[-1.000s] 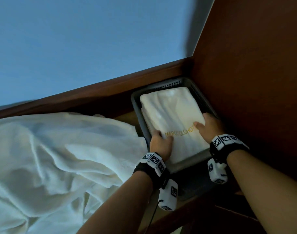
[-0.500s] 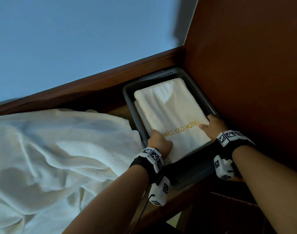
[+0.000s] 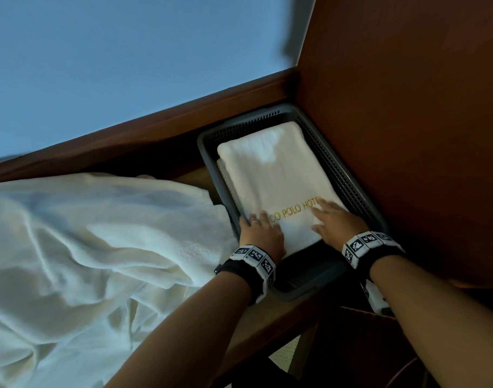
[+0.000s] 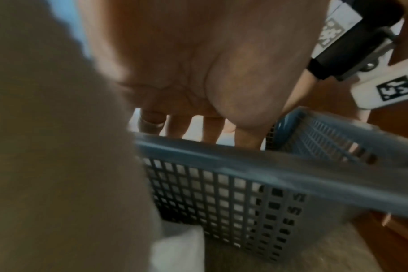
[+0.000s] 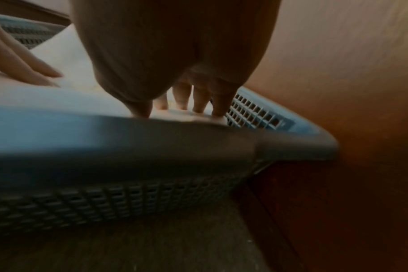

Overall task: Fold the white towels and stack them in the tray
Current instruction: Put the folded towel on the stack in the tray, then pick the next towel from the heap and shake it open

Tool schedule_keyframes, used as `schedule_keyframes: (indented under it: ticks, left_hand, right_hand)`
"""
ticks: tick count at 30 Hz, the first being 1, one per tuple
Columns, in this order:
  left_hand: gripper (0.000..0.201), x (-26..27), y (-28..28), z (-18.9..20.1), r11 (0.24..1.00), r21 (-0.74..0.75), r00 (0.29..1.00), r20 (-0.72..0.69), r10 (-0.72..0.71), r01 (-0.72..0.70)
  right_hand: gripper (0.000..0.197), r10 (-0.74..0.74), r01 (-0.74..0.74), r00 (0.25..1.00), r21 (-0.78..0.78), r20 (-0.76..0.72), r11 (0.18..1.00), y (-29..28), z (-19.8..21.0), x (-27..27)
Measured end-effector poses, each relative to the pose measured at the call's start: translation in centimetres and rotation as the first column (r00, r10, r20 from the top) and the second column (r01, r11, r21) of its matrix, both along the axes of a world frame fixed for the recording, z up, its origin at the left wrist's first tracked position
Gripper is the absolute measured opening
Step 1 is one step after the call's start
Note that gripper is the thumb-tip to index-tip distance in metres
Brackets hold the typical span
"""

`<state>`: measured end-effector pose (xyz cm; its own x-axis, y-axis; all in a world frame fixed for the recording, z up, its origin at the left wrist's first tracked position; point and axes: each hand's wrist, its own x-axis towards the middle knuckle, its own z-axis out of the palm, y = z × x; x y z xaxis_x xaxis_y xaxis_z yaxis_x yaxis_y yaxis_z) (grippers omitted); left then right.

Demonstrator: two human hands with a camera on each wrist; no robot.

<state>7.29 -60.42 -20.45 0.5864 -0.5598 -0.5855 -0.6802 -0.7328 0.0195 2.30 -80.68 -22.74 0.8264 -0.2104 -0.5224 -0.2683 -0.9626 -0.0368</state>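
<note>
A folded white towel [image 3: 270, 175] with gold lettering lies on top of a stack in the grey perforated tray [image 3: 351, 186]. My left hand [image 3: 260, 229] rests flat on the towel's near left corner, fingers straight. My right hand [image 3: 332, 219] lies flat on its near right part, fingers spread over the lettering. In the left wrist view the left hand [image 4: 193, 127] reaches over the tray rim [image 4: 268, 165]. From the right wrist, the right hand [image 5: 186, 104] has its fingertips down on the white towel [image 5: 65, 55] behind the tray rim [image 5: 151, 132].
A large crumpled white towel [image 3: 85, 247] lies on the wooden surface left of the tray. A brown wooden panel [image 3: 407, 107] stands close against the tray's right side, and a wooden ledge [image 3: 155, 130] runs behind it. The pale wall [image 3: 113, 51] rises beyond.
Both hands have gone from gripping the towel's near edge to lying flat on top of it. The towel now sits lower and squarer in the tray.
</note>
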Motion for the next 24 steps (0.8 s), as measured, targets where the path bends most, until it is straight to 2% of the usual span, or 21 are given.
schedule_keyframes:
  ticks: [2, 5, 8, 12, 17, 19, 24]
  left_hand:
    - [0.052, 0.1, 0.4, 0.6, 1.0, -0.008, 1.0, 0.0, -0.026, 0.026]
    - [0.032, 0.5, 1.6, 1.9, 0.991, -0.13, 1.0, -0.004, -0.028, 0.027]
    - [0.036, 0.2, 3.0, 4.1, 0.954, -0.295, 0.998, -0.031, 0.055, -0.062]
    - [0.039, -0.6, 6.9, 8.1, 0.889, -0.432, 0.988, -0.049, 0.146, -0.152]
    - [0.033, -1.7, 17.8, 11.6, 0.803, -0.568, 0.98, -0.035, 0.196, -0.181]
    - [0.033, -2.4, 23.0, 12.2, 0.785, -0.577, 0.968, -0.041, 0.246, -0.224]
    - [0.029, -4.5, 36.6, 13.5, 0.754, -0.573, 0.923, -0.012, 0.384, -0.321]
  right_hand:
    - [0.054, 0.012, -0.016, 0.997, -0.041, -0.078, 0.999, 0.1, 0.7, 0.2]
    - [0.033, -0.008, -0.005, 0.992, -0.112, -0.122, 0.994, 0.4, 2.9, 0.6]
    - [0.023, -0.099, 0.081, 0.989, -0.162, -0.106, 0.983, 0.9, 4.9, -0.6]
    - [0.032, -0.193, 0.193, 0.981, -0.13, 0.012, 0.973, 4.3, 7.6, -2.4]
    - [0.027, -0.214, 0.217, 0.959, 0.005, 0.188, 0.976, 14.3, 11.4, -4.3]
    - [0.021, -0.201, 0.192, 0.948, 0.061, 0.247, 0.98, 19.1, 12.3, -5.0]
    - [0.024, -0.1, 0.048, 0.939, 0.163, 0.328, 0.985, 31.9, 13.3, -6.5]
